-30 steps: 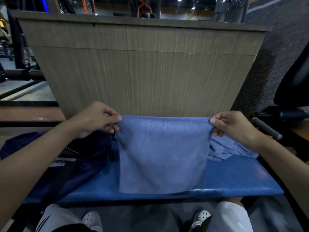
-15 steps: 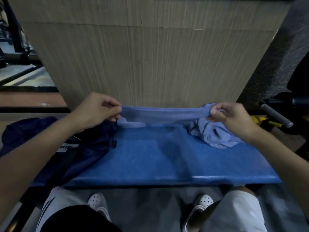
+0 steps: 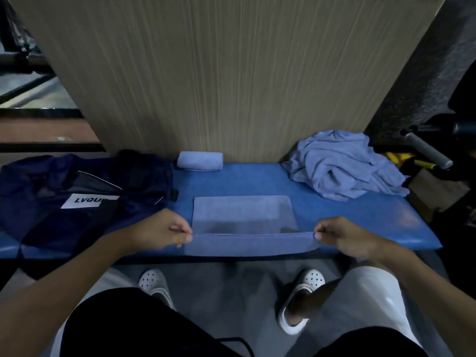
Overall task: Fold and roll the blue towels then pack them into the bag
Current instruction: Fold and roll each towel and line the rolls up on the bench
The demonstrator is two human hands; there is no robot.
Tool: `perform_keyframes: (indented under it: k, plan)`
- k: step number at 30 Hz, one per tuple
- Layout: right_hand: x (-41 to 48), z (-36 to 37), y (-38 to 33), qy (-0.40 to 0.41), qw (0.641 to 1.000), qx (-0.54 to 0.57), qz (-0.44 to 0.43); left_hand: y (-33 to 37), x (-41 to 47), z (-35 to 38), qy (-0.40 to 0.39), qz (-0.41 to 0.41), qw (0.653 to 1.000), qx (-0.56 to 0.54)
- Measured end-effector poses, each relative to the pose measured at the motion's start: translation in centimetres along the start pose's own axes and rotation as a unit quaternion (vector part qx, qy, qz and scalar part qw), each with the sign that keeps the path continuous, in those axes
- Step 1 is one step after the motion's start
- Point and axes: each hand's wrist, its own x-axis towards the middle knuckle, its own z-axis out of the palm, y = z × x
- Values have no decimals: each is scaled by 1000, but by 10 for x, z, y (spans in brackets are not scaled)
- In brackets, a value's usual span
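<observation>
Presently, the left grip (image 3: 159, 231) and the right grip (image 3: 342, 235) each pinched one near corner of the blue towel (image 3: 243, 215). The towel lay flat on the tabletop (image 3: 360, 217) between and beyond the two grips, its near hem raised and taut.

Risk: an uneven pull from either grip would likely skew the fold, and a released corner could slide off the front edge just below the grips.

Beyond the grips, bare tabletop extended to the rolled towel (image 3: 199, 161) against the wooden panel (image 3: 231, 73). The bag (image 3: 77, 191) lay outboard of the left grip. The unfolded pile (image 3: 342, 166) lay beyond the right grip, well apart.
</observation>
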Motion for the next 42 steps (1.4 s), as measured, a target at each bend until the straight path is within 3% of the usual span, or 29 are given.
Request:
perform_keyframes:
  k: [8,11,22,37,39,42]
  plan:
    - [70,15,19,196,980,22,3,-11,62,3,175,-3,983,-58]
    - [98,24,27,233,972,25,9,-17,90,9,223,-31,971,-80]
    - [155,50,57,267,963,-25,39,-48,142,26,311,-65,948,12]
    - [164,49,46,260,958,-85,88,-49,151,29,316,-77,945,38]
    - [162,50,46,278,950,-109,87,-48,148,31,322,-65,943,55]
    - [155,51,37,302,920,-250,10,-38,141,37,367,39,905,210]
